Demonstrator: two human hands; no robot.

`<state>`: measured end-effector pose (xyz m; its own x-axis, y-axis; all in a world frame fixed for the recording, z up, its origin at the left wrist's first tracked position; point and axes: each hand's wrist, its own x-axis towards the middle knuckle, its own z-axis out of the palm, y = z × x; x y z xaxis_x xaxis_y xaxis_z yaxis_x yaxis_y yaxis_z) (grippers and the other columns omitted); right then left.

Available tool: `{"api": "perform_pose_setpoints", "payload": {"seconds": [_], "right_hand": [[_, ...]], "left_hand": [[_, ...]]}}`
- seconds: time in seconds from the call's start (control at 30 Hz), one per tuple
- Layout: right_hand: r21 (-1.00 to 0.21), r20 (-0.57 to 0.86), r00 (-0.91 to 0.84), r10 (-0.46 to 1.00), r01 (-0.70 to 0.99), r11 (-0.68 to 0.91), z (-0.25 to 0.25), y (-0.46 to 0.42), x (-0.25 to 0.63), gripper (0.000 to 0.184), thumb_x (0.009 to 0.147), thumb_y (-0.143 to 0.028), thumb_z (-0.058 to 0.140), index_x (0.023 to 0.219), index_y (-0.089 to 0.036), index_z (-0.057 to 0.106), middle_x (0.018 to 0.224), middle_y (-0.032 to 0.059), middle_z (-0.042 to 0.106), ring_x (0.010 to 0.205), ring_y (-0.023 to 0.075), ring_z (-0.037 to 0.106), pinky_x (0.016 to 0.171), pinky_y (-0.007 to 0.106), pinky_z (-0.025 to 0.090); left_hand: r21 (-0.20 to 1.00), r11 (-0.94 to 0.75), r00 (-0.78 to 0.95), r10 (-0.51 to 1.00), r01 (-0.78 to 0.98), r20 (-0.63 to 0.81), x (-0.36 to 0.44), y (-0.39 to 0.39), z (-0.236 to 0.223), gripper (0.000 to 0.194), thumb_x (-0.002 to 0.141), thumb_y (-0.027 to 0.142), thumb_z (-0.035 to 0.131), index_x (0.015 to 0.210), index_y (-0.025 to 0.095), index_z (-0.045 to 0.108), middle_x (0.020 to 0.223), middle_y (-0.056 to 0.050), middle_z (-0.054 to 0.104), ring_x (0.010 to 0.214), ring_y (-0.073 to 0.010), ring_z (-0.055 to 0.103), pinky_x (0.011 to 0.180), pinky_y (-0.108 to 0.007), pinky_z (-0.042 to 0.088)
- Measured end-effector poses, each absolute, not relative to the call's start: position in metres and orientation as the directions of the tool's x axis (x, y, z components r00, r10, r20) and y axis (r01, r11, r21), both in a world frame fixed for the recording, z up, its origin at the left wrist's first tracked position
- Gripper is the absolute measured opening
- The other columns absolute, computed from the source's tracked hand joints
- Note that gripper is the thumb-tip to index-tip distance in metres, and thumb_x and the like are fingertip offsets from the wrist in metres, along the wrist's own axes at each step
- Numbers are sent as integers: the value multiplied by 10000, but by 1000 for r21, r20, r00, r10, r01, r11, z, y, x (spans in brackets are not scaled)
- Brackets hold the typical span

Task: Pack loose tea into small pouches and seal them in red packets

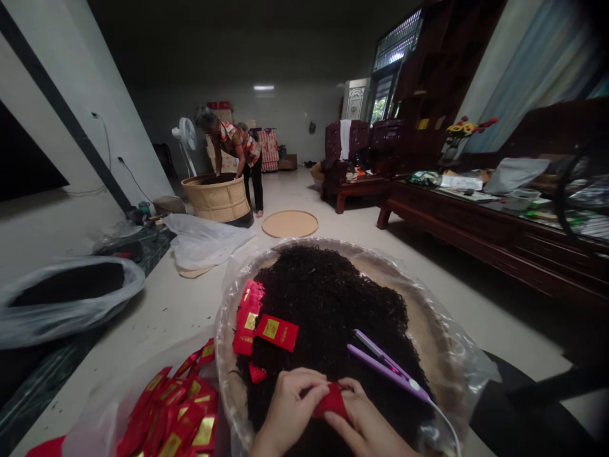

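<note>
Between my left hand (297,403) and my right hand (354,416) is a small red packet (332,401), pinched by the fingers of both. Below them lies a heap of dark, dry tea leaves (328,298) in a round, plastic-lined basket (431,304). To the right, a purple flat iron (387,371) with a red light and a white cord rests on the leaves, its plates apart. Left of my hands, a red packet with a gold label (277,332) lies on the heap, beside more packets (247,324) at the basket's rim.
A plastic bag of several red packets (178,406) stands at the lower left. Farther left is an open bag of dark contents (71,285). Beyond, a person (238,149) bends over a tall woven basket (216,198). A round tray (290,223) lies on the floor; a low wooden table (476,238) stands right.
</note>
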<state>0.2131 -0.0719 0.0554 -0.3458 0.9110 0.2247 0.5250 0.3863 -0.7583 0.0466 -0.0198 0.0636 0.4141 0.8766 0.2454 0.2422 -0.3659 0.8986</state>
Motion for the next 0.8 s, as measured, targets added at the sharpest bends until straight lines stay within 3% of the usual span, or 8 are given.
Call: {"api": "perform_pose_setpoints", "payload": {"seconds": [0.17, 0.3, 0.43, 0.57, 0.8], "right_hand": [[-746, 249, -403, 880, 499, 440, 63, -69, 215, 251, 963, -267, 449, 1006, -290, 695, 905, 16, 758, 888, 210, 693, 1032, 484, 440], [-769, 274, -249, 929, 524, 367, 46, -63, 218, 350, 984, -396, 405, 936, -262, 725, 977, 66, 762, 1000, 245, 684, 987, 464, 493], [-871, 221, -114, 969, 424, 248, 41, -57, 217, 538, 935, -612, 373, 998, -227, 743, 995, 102, 760, 1029, 270, 676, 902, 427, 547], [-959, 89, -163, 983, 252, 129, 57, -56, 209, 657, 878, -721, 347, 987, -214, 750, 926, 88, 767, 863, 258, 706, 808, 397, 577], [-986, 52, -112, 992, 154, 69, 59, -55, 200, 685, 829, -760, 393, 1064, -210, 728, 1066, 118, 732, 1021, 289, 656, 971, 480, 479]], "left_hand": [[816, -478, 426, 844, 324, 326, 42, -17, 56, 226, 866, 194, 571, 813, 236, 786, 834, -49, 792, 811, -193, 741, 748, -273, 585], [530, -708, 432, 705, 466, 562, 41, -19, 50, 244, 893, 267, 564, 1087, 224, 705, 1040, -90, 760, 1060, -264, 670, 901, -434, 550], [276, -824, 583, 551, 495, 597, 43, -24, 39, 589, 783, 351, 691, 1315, 162, 523, 1296, -156, 633, 1237, -352, 537, 997, -584, 450], [218, -788, 557, 574, 576, 600, 45, -26, 26, 582, 765, 134, 625, 1326, 133, 471, 1332, -157, 604, 1285, -333, 491, 1027, -593, 407], [218, -751, 478, 586, 623, 654, 49, -26, 16, 605, 743, 8, 508, 1324, 175, 487, 1306, -98, 630, 1306, -302, 465, 1086, -582, 317]]}}
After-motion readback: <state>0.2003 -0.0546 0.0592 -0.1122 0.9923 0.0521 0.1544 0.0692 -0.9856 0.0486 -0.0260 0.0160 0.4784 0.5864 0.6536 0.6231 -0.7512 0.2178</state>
